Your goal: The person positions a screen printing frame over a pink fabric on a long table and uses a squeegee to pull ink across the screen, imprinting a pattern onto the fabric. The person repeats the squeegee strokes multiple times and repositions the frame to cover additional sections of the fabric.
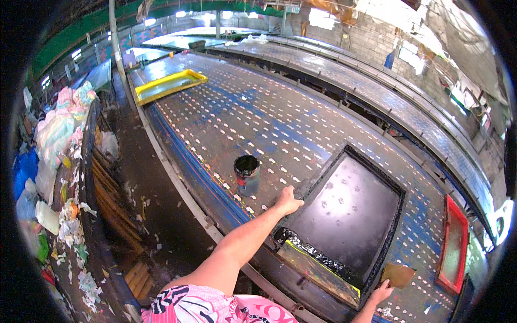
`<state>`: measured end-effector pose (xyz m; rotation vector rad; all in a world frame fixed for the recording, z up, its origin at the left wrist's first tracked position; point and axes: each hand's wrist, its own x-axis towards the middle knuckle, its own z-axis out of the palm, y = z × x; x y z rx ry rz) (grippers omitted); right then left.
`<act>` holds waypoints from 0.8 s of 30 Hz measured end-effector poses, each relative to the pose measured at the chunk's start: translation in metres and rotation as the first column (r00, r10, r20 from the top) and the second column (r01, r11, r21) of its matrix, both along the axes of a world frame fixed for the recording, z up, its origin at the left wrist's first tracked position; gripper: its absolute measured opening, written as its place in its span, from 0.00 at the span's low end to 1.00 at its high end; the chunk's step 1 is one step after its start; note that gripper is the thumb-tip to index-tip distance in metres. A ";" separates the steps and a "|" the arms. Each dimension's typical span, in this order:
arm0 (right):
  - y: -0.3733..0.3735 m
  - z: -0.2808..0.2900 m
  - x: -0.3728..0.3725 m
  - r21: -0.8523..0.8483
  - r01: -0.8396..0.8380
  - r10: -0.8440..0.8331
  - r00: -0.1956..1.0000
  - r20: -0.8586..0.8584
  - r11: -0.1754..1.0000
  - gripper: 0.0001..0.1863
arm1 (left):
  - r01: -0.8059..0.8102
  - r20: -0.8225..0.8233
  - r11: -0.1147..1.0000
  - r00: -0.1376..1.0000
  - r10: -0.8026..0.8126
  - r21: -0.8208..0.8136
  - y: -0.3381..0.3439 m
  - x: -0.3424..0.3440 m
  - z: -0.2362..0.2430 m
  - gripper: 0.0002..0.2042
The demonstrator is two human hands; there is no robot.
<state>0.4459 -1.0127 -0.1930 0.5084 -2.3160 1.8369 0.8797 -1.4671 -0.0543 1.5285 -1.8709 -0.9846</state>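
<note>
A dark-rimmed printing screen [340, 194] lies on the long table, with black ink smeared on its near end and along its rim. My left hand [290, 201] is closed on the screen's left edge. Close to the screen's near right corner, my right hand [381, 293] holds a flat brown piece [399, 275], perhaps card or a scraper. A yellow-edged wooden board [318, 270] lies across the screen's near end. Beyond my left hand stands an ink-stained can [247, 177] with black ink inside its mouth.
Rows of small pale printed shapes cover the table [231, 118]. A yellow frame [171, 86] lies at its far left, a red frame [452, 245] at the right. Heaped plastic and scraps [56, 134] line the left side. More long tables [323, 64] run behind.
</note>
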 end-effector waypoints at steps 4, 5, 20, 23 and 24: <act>0.005 -0.001 -0.001 0.019 -0.035 0.035 0.999 0.018 0.999 0.24 | 0.037 -0.082 0.989 0.995 -0.049 -0.145 0.012 -0.003 0.046 0.39; 0.006 -0.004 -0.004 0.062 -0.076 0.077 0.997 -0.010 0.995 0.25 | 0.026 -0.082 0.982 0.996 -0.042 -0.185 0.019 -0.002 0.059 0.39; -0.065 0.091 -0.016 -0.519 -0.239 0.370 0.915 0.163 0.821 0.20 | -0.216 -0.293 0.897 0.951 0.103 -0.386 0.088 0.145 0.205 0.41; -0.115 0.177 0.022 -0.459 -0.318 0.425 0.893 0.149 0.829 0.20 | -0.305 -0.479 0.917 0.864 0.153 -0.258 0.093 0.215 0.220 0.38; -0.140 0.205 0.044 -0.473 -0.338 0.446 0.885 0.135 0.814 0.20 | -0.335 -0.523 0.909 0.836 0.166 -0.248 0.093 0.243 0.221 0.37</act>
